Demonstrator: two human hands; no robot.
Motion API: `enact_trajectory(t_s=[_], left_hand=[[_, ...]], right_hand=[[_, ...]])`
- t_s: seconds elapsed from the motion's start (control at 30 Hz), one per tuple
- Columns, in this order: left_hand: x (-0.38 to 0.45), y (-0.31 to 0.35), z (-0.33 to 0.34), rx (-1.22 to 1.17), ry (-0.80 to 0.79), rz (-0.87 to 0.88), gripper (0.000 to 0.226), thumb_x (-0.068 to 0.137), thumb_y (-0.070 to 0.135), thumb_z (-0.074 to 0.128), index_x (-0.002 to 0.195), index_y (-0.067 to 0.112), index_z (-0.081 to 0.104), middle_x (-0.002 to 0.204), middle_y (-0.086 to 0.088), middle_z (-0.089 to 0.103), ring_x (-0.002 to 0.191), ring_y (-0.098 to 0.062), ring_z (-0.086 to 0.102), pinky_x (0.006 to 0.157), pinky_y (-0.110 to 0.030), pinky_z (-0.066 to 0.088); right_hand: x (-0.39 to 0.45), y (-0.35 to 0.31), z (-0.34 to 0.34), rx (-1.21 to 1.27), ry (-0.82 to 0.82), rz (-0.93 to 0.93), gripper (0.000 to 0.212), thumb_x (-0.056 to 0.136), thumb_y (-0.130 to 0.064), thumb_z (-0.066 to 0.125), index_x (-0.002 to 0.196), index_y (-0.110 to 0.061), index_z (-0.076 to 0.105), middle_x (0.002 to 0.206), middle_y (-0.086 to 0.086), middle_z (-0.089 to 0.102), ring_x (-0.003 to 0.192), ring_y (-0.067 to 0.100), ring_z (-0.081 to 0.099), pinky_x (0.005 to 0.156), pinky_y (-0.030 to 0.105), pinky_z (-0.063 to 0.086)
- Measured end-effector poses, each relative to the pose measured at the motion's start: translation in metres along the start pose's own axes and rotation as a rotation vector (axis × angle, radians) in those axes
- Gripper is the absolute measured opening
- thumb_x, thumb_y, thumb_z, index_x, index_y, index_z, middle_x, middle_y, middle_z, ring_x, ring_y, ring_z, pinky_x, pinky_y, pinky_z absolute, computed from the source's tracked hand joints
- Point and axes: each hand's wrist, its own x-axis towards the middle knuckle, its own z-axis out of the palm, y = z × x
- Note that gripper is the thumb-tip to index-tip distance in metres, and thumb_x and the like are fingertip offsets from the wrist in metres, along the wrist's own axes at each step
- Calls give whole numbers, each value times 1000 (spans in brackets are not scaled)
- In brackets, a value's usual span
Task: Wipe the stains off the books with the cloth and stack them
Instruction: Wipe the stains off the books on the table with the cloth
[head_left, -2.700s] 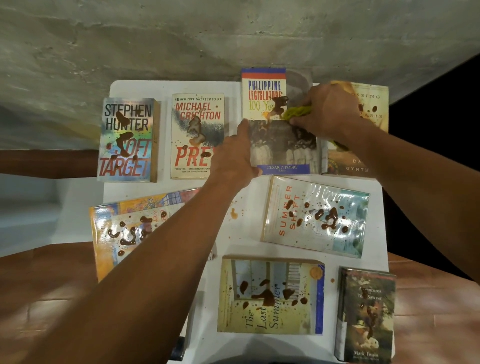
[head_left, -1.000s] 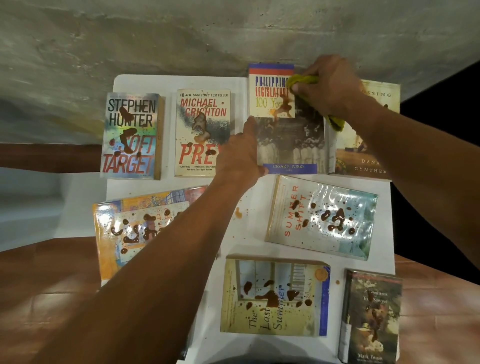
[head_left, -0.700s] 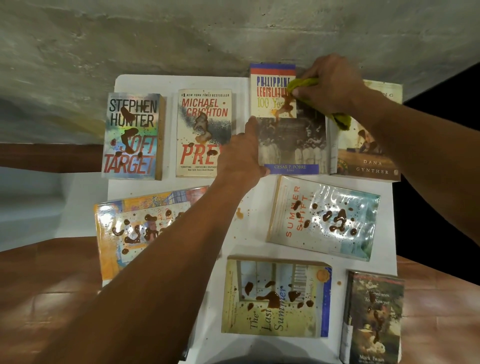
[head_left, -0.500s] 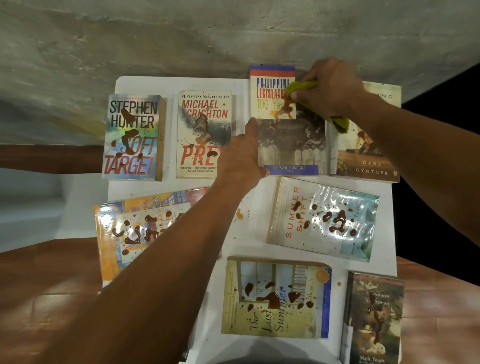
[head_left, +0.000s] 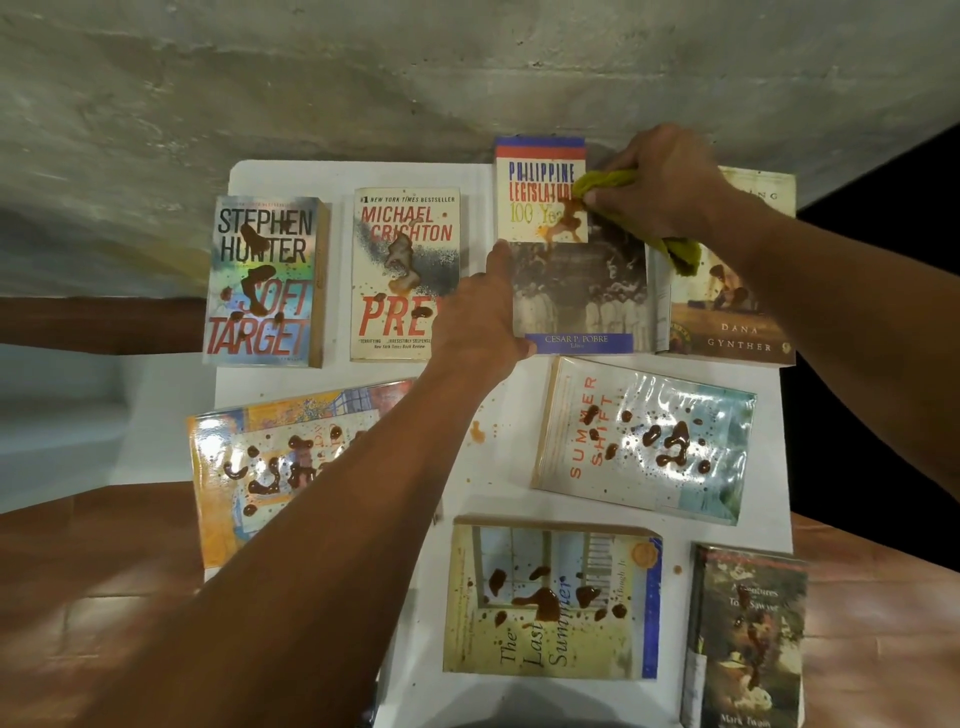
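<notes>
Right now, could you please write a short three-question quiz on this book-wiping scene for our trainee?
1. True or false: the right hand grips the yellow-green cloth against the Philippine Legislature book.
2. Which book does the left hand steady at its left edge? A) the Soft Target paperback B) the Philippine Legislature book C) the plastic-covered Summer Shift book
3. Fill in: the brown-stained Prey paperback lies directly ___ of the Soft Target paperback.

Key: 1 true; 2 B; 3 right.

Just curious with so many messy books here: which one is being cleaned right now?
The Philippine Legislature book in the far row. The right hand rubs a yellow-green cloth on its cover while the left hand steadies its edge; no other book is touched.
</notes>
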Motion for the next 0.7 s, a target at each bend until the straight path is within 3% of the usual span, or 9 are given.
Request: enact_trajectory(t_s=[0.27, 0.43, 0.57, 0.7], left_hand=[[0, -1, -1, 10, -4, -8, 103, 80, 29, 85, 156, 22, 16, 129, -7, 59, 118, -29, 60, 91, -37, 51], [-1, 1, -2, 13, -6, -2, 101, 80, 28, 85, 155, 22, 18, 128, -7, 60, 117, -28, 60, 89, -35, 50], [-1, 1, -2, 9, -8, -3, 101, 80, 29, 85, 155, 22, 18, 128, -7, 59, 117, -28, 60, 89, -35, 50], [1, 0, 1, 44, -9, -10, 102, 81, 31, 84, 156, 22, 16, 129, -8, 59, 119, -30, 60, 93, -37, 51]], right_hand=[[-6, -4, 8, 65, -2, -22, 43, 88, -45, 71, 123, -18, 70, 112, 3, 71, 85, 11, 58, 69, 27, 46], [-6, -7, 13, 86, 18, 5, 40, 86, -46, 74, 115, -19, 73, 106, 2, 71, 87, 15, 64, 76, 36, 58], [-5, -7, 12, 51, 47, 1, 42, 88, -46, 72, 120, -19, 72, 105, 0, 68, 85, 14, 59, 70, 31, 49], [-5, -7, 15, 44, -2, -24, 43, 86, -49, 73, 118, -21, 72, 106, 0, 70, 84, 15, 62, 72, 33, 54]])
